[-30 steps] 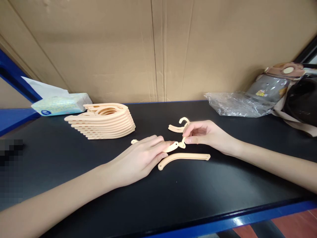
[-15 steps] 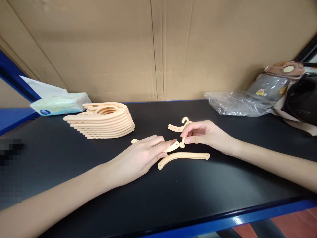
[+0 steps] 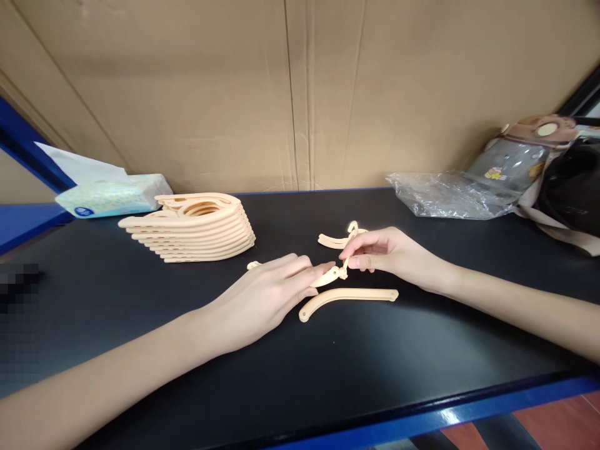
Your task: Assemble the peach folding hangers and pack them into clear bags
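My left hand (image 3: 276,290) lies over a cream plastic hanger arm (image 3: 327,276) on the table, its fingers closed on it and covering most of its length. Between the thumb and fingers of my right hand (image 3: 382,253) is a small cream hanger hook (image 3: 352,228), held upright. The hook's lower end touches the holed end of that arm. Just in front lies a second, curved hanger arm (image 3: 349,295), loose on the table. Another cream hanger piece (image 3: 332,241) rests behind the hook, partly hidden by my right hand.
A stack of cream folded hangers (image 3: 197,228) stands at the back left, beside a tissue pack (image 3: 112,197). On the right are a crumpled clear plastic bag (image 3: 450,195), a bottle with a brown lid (image 3: 510,162) and a black bag (image 3: 572,187). Cardboard (image 3: 210,94) walls the back.
My right hand has shifted the hook slightly left, bringing its lower end closer against the hole of the arm. My left hand stays almost still.
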Demonstrator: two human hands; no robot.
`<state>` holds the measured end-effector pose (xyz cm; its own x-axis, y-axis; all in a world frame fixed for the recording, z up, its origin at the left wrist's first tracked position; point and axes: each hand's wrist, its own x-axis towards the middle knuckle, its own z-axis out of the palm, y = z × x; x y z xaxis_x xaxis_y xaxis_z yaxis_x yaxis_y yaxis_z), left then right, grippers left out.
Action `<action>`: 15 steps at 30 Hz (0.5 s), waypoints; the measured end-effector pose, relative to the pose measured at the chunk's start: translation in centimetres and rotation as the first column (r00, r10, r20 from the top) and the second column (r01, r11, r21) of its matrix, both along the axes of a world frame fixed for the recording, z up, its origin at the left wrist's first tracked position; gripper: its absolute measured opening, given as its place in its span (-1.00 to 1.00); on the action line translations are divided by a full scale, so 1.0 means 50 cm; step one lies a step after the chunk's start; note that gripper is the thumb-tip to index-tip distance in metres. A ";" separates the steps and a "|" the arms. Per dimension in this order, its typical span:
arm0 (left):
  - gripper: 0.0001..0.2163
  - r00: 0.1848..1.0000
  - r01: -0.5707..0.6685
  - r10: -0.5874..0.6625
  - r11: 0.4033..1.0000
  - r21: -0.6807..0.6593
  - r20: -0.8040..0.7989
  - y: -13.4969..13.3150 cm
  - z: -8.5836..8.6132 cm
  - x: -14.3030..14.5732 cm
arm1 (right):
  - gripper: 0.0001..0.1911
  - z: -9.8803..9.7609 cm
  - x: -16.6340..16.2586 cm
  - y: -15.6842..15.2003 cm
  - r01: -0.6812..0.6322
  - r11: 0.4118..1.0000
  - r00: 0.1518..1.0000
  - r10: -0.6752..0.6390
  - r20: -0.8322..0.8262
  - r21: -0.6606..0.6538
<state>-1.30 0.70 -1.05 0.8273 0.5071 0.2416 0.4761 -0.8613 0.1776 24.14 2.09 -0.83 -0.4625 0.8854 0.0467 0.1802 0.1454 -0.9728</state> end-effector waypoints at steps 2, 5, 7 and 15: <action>-0.67 1.000 -0.008 0.008 1.000 0.017 0.001 0.001 -0.003 0.000 | -0.88 0.000 0.001 0.000 -0.002 1.000 1.000 0.002 0.007 0.006; -0.66 1.000 -0.011 0.011 0.999 0.045 -0.003 0.003 -0.006 -0.001 | -0.88 -0.001 0.000 0.000 0.003 1.000 1.000 -0.003 0.008 0.001; -0.65 1.000 -0.008 0.008 0.998 0.068 -0.006 0.003 -0.008 -0.001 | -0.89 -0.002 -0.001 0.001 0.003 1.000 1.000 -0.003 0.002 -0.007; -0.63 1.000 -0.006 0.007 0.993 0.117 -0.011 0.001 -0.006 0.000 | -0.92 -0.007 0.002 0.003 -0.007 1.000 1.000 0.007 0.006 0.008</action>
